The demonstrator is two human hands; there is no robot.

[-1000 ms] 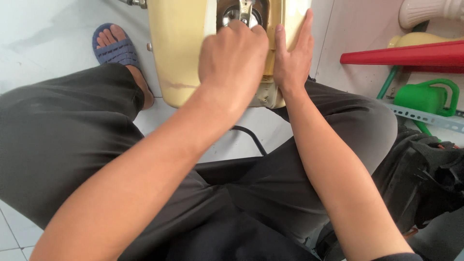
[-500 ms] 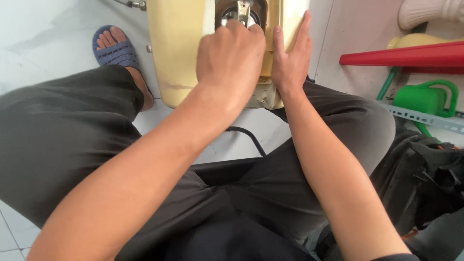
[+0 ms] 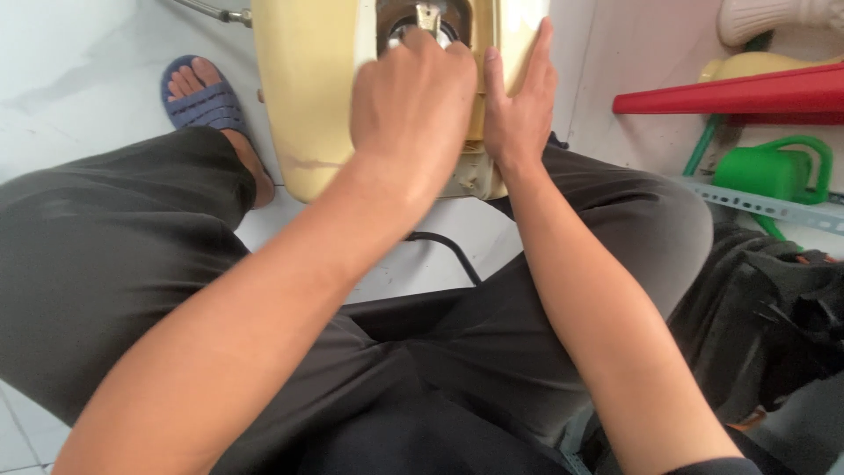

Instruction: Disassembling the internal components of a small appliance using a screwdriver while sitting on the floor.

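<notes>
A cream-yellow plastic casing stands on the floor between my knees, with a dark round opening at its top. My left hand is curled in a fist over that opening. A small metal part sticks up just beyond the knuckles, and what the fingers grip is hidden. My right hand lies flat against the casing's right side, fingers straight and pointing away from me. Both forearms cross my dark trousers.
My foot in a blue sandal rests on the white tiled floor left of the casing. A black cable runs under it. To the right are a red plastic piece, a green watering can, a metal rail and a dark bag.
My left fist has edged slightly up toward the opening. The right hand stays flat on the casing.
</notes>
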